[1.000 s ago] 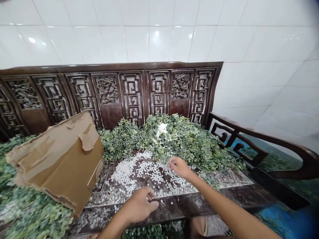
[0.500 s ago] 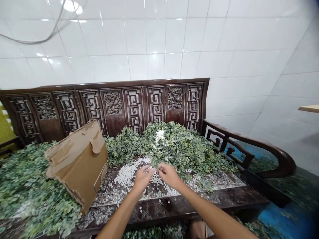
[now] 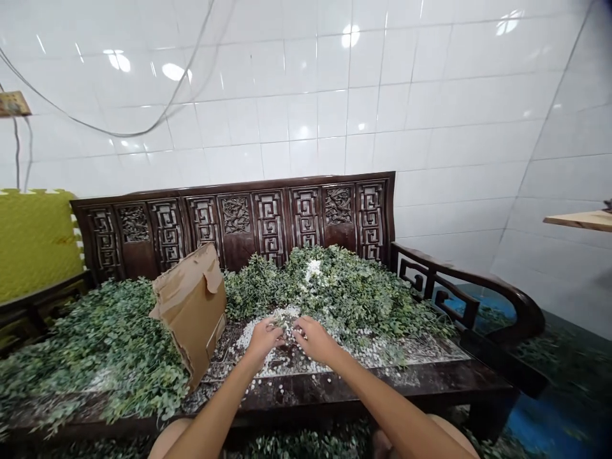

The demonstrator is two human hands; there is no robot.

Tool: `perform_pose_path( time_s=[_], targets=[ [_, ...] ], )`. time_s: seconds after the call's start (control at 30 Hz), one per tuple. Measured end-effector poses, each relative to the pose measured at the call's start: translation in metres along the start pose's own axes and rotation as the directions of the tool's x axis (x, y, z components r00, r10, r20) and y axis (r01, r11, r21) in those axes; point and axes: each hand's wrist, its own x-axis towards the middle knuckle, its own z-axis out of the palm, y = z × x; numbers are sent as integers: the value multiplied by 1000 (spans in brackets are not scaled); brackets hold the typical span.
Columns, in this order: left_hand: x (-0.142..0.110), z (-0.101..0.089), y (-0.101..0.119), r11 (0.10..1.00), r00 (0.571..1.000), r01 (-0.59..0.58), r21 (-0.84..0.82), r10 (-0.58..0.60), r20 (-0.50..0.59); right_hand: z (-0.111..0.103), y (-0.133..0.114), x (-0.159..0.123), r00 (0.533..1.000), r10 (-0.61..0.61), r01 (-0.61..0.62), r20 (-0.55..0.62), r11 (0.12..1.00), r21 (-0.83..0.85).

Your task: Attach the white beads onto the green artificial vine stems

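My left hand (image 3: pixel 262 339) and my right hand (image 3: pixel 313 339) are close together over the seat of a dark carved wooden bench (image 3: pixel 306 390). Both have the fingers pinched towards each other at a small green sprig with a white piece (image 3: pixel 287 326) between them. Under the hands lies a scatter of small white pieces (image 3: pixel 287 360). Just behind them rises a heap of green artificial leaf sprigs (image 3: pixel 344 290) with a white clump (image 3: pixel 313 268) on top.
A torn cardboard box (image 3: pixel 194 309) stands on the bench left of my hands. More green sprigs (image 3: pixel 95 344) cover the bench's left half. The armrest (image 3: pixel 459 287) is at right, a yellow-green foam mat (image 3: pixel 36 239) at far left, white tiled wall behind.
The left hand came up from the bench's front edge to meet the right hand, which drew back from the leaf heap. The view has pulled back and tilted up.
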Motion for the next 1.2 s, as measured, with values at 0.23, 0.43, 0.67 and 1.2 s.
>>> perform_pose_path(
  time_s=[0.23, 0.43, 0.67, 1.2],
  targets=[
    [4, -5, 9, 999, 998, -31, 37, 28, 62, 0, -20, 39, 996, 50, -34, -74, 980, 198],
    [11, 1, 16, 997, 994, -53, 57, 47, 101, 9, -1, 48, 990, 136, -108, -44, 914, 391],
    [28, 6, 23, 989, 992, -119, 85, 116, 38, 0, 8, 64, 984, 180, -154, 4, 832, 533],
    [-2, 0, 26, 921, 974, -224, 318, 204, 97, -28, -17, 29, 982, 154, -184, 104, 713, 677]
  ],
)
